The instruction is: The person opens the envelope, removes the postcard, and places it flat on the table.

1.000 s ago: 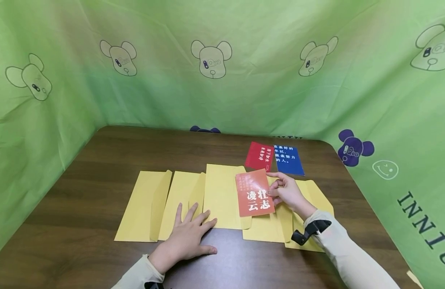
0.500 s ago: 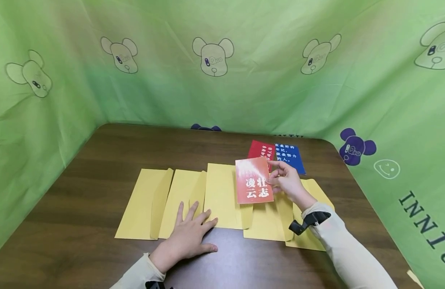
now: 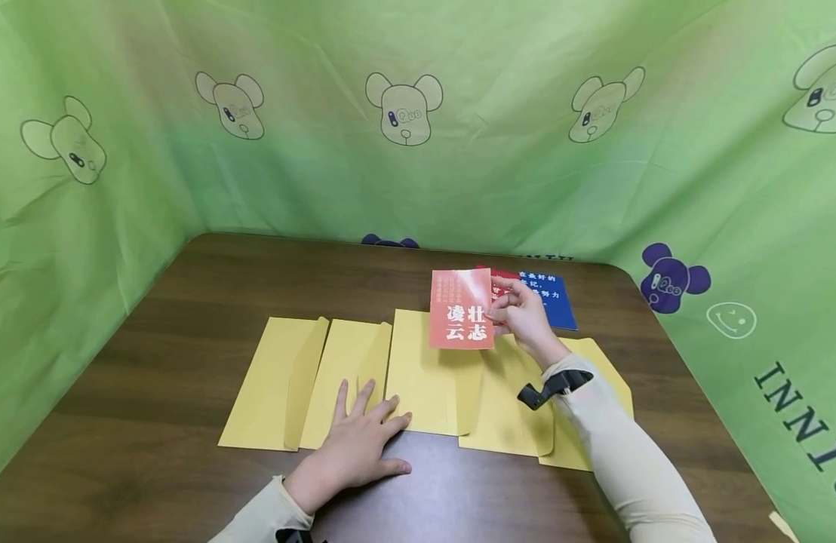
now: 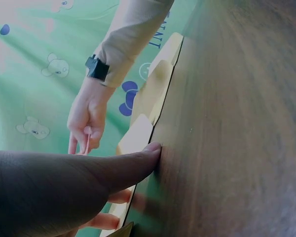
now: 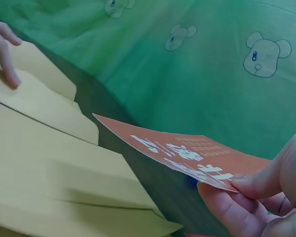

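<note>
An orange-red card (image 3: pixel 461 311) with white Chinese characters is pinched at its right edge by my right hand (image 3: pixel 523 315). It hangs raised over the top of the middle yellow envelope (image 3: pixel 418 385), casting a shadow there. In the right wrist view, thumb and fingers grip a corner of the card (image 5: pixel 182 153). My left hand (image 3: pixel 359 445) lies with fingers spread, fingertips on the lower parts of the second envelope (image 3: pixel 336 362) and the middle one. Several yellow envelopes stand in an overlapping row, flaps toward the right.
Behind the right hand lie a red card (image 3: pixel 501 271), partly hidden, and a blue card (image 3: pixel 560 302) with white characters. The brown wooden table (image 3: pixel 153 339) is bordered by a green curtain (image 3: pixel 309 173) with printed bears.
My right hand has lifted the orange-red card and moved it back and left, from over the gap beside the middle envelope to above its top. The left hand has stayed in place.
</note>
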A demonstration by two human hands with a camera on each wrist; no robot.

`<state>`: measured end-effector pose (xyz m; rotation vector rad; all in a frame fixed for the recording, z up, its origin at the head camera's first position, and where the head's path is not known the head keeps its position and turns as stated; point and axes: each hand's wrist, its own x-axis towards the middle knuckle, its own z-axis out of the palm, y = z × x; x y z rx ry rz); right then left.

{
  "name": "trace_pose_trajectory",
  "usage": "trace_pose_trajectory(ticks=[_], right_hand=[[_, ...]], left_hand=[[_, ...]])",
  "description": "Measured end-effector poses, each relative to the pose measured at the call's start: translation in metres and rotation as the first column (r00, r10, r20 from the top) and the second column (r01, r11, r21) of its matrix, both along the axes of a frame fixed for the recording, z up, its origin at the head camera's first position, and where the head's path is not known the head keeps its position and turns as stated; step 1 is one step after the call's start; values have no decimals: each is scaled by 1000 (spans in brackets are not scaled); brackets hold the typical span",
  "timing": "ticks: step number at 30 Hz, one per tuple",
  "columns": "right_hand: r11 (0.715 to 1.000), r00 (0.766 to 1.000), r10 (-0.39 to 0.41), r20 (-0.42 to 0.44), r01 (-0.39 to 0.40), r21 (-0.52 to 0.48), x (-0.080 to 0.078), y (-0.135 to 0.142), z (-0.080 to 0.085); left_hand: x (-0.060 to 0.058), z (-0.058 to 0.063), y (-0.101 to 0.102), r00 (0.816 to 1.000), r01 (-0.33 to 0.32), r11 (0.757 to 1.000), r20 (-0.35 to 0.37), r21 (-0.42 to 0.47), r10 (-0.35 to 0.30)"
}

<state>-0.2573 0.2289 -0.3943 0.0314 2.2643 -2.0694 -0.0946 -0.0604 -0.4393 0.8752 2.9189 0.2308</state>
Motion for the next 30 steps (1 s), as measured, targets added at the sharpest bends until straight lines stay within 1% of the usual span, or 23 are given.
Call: trace_pose_trajectory(ticks=[5, 9, 14, 17, 24, 30], right_hand=[[998, 999, -42, 3, 42, -40, -15, -9, 1], [994, 996, -86, 22, 88, -71, -26, -16, -3], [980, 987, -156, 48, 161, -114, -42, -26, -8], [974, 983, -173, 64, 181, -139, -51, -31, -12], [964, 969, -234, 76, 242, -113, -67, -37, -23], [961, 960, -262, 102, 269, -66, -79, -45, -35]], left_hand=[[-1, -1, 0, 1000, -1, 1000, 3, 3, 1], [-1, -1, 0, 1000, -1, 1000, 5, 5, 1], [0, -1, -1, 1000, -2, 1000, 5, 15, 2], [0, 0, -2, 1000, -1, 1000, 5, 14, 1], [0, 0, 0, 1000, 4, 1000, -6, 16, -4], [0, -1, -1, 1000, 5, 999, -13, 37, -4]])
